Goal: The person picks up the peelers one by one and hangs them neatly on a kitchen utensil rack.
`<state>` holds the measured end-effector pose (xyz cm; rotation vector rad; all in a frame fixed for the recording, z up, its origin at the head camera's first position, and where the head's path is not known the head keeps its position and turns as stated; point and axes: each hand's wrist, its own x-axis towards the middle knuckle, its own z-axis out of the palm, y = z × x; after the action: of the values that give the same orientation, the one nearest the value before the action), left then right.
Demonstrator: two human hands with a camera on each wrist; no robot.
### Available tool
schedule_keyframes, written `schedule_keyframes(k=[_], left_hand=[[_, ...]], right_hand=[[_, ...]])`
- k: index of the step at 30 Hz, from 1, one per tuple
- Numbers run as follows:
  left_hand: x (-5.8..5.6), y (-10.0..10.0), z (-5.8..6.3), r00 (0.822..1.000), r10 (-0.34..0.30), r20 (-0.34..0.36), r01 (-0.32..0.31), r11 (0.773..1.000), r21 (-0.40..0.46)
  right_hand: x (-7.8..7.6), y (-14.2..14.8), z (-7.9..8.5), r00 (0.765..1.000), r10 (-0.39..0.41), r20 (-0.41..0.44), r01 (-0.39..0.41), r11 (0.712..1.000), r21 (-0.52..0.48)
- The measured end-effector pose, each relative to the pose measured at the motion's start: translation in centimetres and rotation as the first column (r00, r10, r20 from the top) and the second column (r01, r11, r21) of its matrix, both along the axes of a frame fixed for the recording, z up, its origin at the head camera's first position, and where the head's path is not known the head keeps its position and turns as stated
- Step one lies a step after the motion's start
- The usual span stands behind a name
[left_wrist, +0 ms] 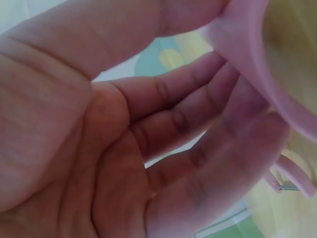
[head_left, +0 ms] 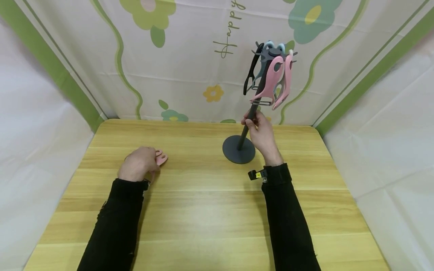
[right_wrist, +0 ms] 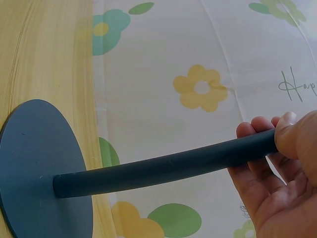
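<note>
A dark grey stand (head_left: 238,151) with a round base and a slim post stands on the table, its post leaning to the right. My right hand (head_left: 261,131) grips the post (right_wrist: 168,168) between thumb and fingers. Around its top hang several Y-shaped peelers: pink peelers (head_left: 272,81), a black peeler (head_left: 250,73) and a light blue one partly hidden. On the left, my left hand (head_left: 139,162) pinches a pink peeler (left_wrist: 247,54) low over the table, much of it hidden by the hand. Beyond the fingers shows another pink part (left_wrist: 295,176) with a thin metal bar.
The light wooden table (head_left: 203,210) reaches back to a white cloth (head_left: 190,64) printed with flowers and lettering. White cloth sides (head_left: 390,150) rise on the right and left. A small strapped device (head_left: 259,175) sits at the right wrist.
</note>
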<state>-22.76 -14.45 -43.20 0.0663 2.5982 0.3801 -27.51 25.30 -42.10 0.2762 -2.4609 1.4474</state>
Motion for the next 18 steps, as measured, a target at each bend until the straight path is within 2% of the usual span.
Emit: schedule_keyframes(k=[7,12,15,18], left_hand=[[0.53,0.16,0.52,0.999,0.002,-0.050,0.003,0.995,0.098],[0.64,0.20,0.79,0.991,-0.024,-0.129,0.040,0.992,0.116],[0.45,0.17,0.81,0.979,-0.038,-0.199,0.063,0.991,0.120],[0.12,0.18,0.70,0.957,-0.043,-0.288,0.084,0.988,0.132]], right_hand=[[-0.07,0.00,0.14,1.000,-0.013,0.020,0.013,1.000,-0.003],[-0.04,0.03,0.05,1.000,-0.010,0.017,0.010,1.000,0.001],[-0.05,0.04,0.04,1.000,-0.009,0.010,0.009,1.000,0.006],[-0.08,0.03,0.05,1.000,-0.009,0.010,0.009,1.000,0.005]])
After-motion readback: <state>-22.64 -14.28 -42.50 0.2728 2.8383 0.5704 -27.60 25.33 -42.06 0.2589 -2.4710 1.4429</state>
